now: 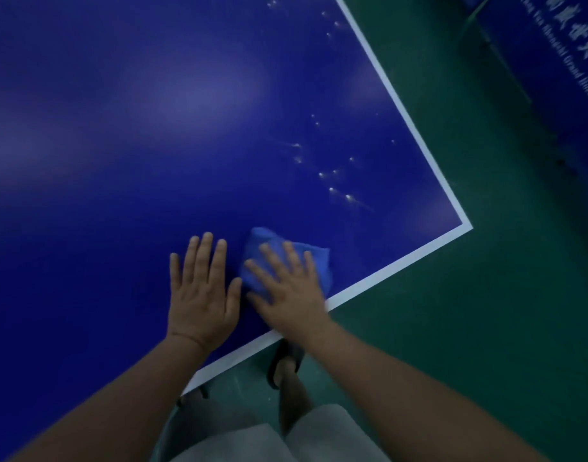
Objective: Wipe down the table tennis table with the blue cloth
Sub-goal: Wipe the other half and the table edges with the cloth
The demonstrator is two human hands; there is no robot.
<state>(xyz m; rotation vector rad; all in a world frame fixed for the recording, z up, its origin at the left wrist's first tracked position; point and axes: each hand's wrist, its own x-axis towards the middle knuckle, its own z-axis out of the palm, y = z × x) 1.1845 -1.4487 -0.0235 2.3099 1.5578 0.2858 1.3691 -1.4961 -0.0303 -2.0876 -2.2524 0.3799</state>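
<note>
Cloth (266,237), blue and bunched into a soft wad, lies on the table tennis table (146,128) close to its near right corner, just inside the white edge line (402,261); the right hand (286,288) presses down on it with fingers straight and spread, palm flat, nothing curled round the fabric. The hand covers much of the cloth, so its shape is hard to read; it seems to be longest across the view, with one rounded lobe poking out past the fingertips toward the far left and a blunter end toward the corner. The left hand (201,295) rests flat on the bare surface just beside it, fingers straight, holding nothing, apparently as a brace; its thumb is very near the cloth's edge, though I cannot tell whether it touches.

Pale droplets (332,190) are scattered beyond the cloth, trailing away along the right side line, so that strip looks unwiped. To do this step well, I would keep the palm weight even, sweep the wad's broad side through the droplets in overlapping passes parallel to the side line, and carry each stroke over the white line so nothing is pushed into a ridge.

Below the table's edge are green floor (452,328), a sandalled foot (286,365) and pale shorts (319,435); a blue barrier (552,61) with white lettering stands at upper right.
</note>
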